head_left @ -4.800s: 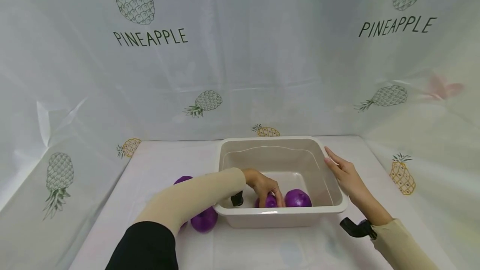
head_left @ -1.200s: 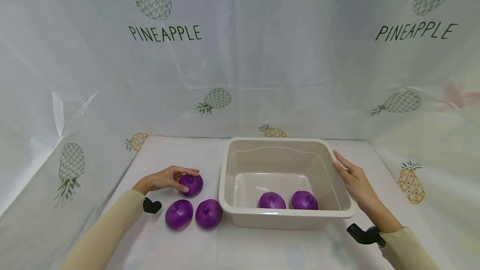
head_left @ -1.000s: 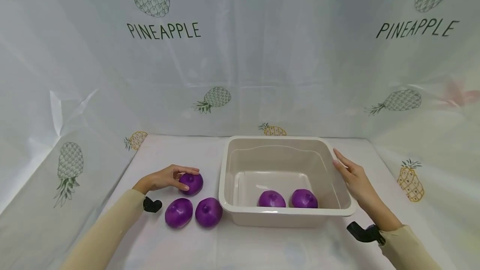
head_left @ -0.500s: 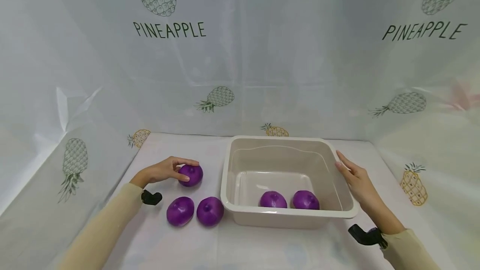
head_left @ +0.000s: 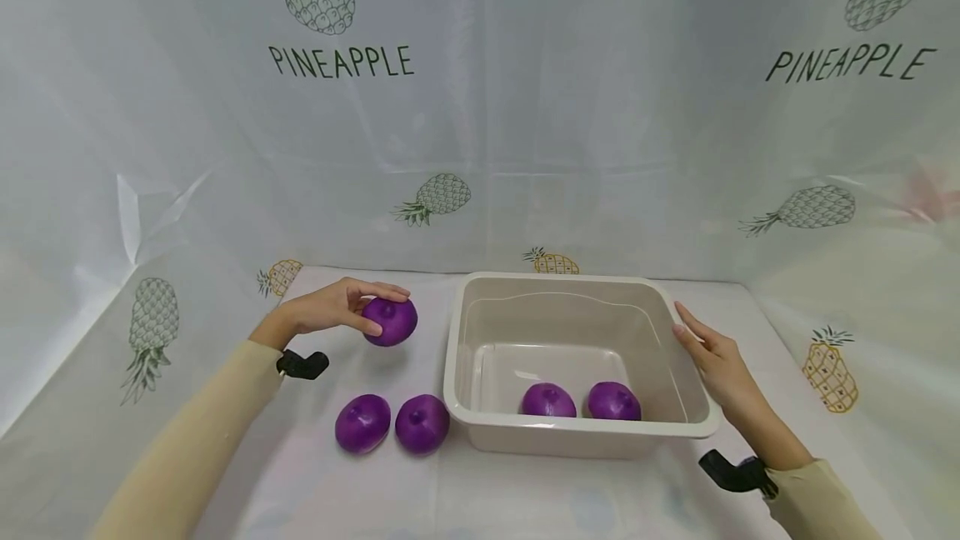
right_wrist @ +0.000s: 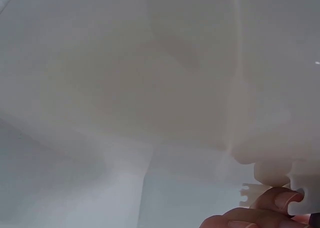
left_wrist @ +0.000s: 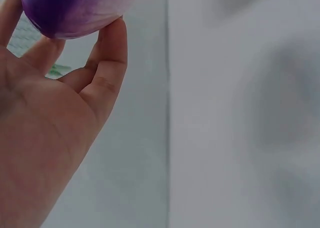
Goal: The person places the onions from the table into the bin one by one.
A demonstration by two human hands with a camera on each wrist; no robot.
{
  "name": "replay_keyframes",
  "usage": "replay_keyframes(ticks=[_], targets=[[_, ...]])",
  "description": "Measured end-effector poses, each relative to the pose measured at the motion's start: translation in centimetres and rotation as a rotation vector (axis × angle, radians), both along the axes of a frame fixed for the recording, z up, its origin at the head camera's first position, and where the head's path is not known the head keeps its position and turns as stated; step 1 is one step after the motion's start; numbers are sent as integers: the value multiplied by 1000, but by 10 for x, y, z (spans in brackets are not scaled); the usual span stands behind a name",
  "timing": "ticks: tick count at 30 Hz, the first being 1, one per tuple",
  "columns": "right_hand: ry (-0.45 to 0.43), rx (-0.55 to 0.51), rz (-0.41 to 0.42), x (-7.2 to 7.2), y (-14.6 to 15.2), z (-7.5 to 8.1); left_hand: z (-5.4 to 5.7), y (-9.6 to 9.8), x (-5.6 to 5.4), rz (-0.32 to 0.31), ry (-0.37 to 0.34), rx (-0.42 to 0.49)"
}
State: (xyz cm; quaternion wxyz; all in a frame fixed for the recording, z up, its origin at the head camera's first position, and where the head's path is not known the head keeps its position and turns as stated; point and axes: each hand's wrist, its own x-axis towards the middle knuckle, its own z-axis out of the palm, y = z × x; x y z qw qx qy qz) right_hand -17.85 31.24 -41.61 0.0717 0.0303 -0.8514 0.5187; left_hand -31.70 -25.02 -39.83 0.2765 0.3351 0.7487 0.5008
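My left hand (head_left: 328,307) holds a glossy purple onion (head_left: 392,322) above the table, with fingers over its top and the thumb against its near side. In the left wrist view, the held onion (left_wrist: 75,10) fades from purple to whitish between my fingertips. My right hand (head_left: 718,365) grips the right rim of a beige plastic bin (head_left: 555,438). The right wrist view shows fingers (right_wrist: 240,220) curled at the rim's edge. Inside the bin, near its front wall, lie two more onions, a left one (head_left: 548,400) and a right one (head_left: 613,401).
Two onions rest on the white-covered table (head_left: 510,498) left of the bin: one farther left (head_left: 363,424) and one (head_left: 422,424) close beside the bin's front left corner. A sheet printed with pineapples (head_left: 480,107) hangs behind the table and along both sides.
My left hand left the bin, moved to the onions on the left and took hold of the farthest one. It has since lifted that onion off the table. My right hand stays at the rim.
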Motion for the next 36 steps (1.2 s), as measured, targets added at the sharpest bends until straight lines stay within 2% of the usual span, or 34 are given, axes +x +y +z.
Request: replay_keyframes(ticks=[5,11,17,21,29,36], targets=[[5,4,-1,0,0,0,25,15,-1,-60,38,33],[9,18,-5,0,0,1,43,41,-1,-155,27,86],[12,15,-2,-1,2,0,59,81,-4,-287,15,67],[3,4,-4,0,1,0,69,110,-6,-376,41,47],[8,28,-9,0,2,0,78,162,-3,-570,82,-34],[-4,52,-22,-1,1,1,76,197,1,-703,54,-99]])
